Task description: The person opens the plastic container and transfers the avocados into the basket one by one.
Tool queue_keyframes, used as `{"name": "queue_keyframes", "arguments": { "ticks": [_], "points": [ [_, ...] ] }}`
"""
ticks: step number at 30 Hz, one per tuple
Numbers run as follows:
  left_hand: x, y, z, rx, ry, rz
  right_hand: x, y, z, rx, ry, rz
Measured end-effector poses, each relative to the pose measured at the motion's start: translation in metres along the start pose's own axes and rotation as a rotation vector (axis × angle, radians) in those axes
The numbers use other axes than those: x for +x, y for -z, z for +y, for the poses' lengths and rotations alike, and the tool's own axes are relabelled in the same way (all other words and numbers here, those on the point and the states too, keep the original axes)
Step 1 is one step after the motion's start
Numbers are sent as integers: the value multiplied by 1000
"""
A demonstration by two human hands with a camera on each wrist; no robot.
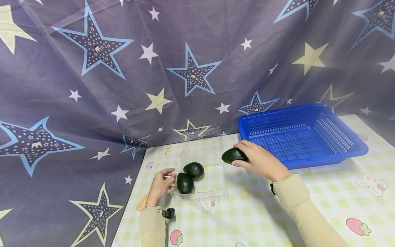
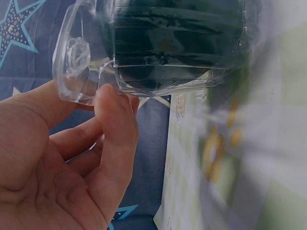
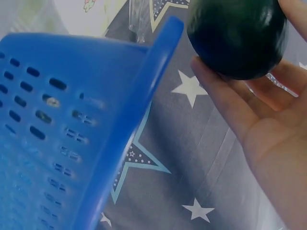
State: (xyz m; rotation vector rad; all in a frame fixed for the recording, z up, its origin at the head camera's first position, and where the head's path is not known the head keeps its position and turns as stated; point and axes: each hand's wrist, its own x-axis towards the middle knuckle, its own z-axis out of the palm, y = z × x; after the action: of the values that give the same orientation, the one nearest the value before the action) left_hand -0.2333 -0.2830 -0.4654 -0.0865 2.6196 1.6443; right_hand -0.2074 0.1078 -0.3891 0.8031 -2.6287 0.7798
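Note:
In the head view, my right hand [image 1: 257, 157] grips a dark green avocado [image 1: 232, 156] above the table, just left of the blue basket. The right wrist view shows the fingers around this avocado [image 3: 237, 36]. Two more avocados, one [image 1: 193, 170] behind the other [image 1: 185, 183], lie touching in the left part of a clear plastic clamshell box [image 1: 213, 178]. Its lid stands folded back toward the curtain. At the box's left side, my left hand [image 1: 162, 184] pinches the clear rim between thumb and fingers, as the left wrist view shows.
A blue perforated basket [image 1: 348, 157] stands at the back right of the table, with no avocado visible inside it. The table has a checked cloth [image 1: 262, 219] with printed animals and strawberries. A star-patterned curtain [image 1: 216, 41] hangs behind and left of the table.

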Motion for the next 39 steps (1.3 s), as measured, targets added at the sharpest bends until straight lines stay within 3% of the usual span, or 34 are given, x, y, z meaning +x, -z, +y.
{"name": "queue_keyframes", "arguments": {
  "ticks": [39],
  "points": [
    [-1,0,0,-26,-19,-1,-19,39,44,24,-210,-23]
  ]
}}
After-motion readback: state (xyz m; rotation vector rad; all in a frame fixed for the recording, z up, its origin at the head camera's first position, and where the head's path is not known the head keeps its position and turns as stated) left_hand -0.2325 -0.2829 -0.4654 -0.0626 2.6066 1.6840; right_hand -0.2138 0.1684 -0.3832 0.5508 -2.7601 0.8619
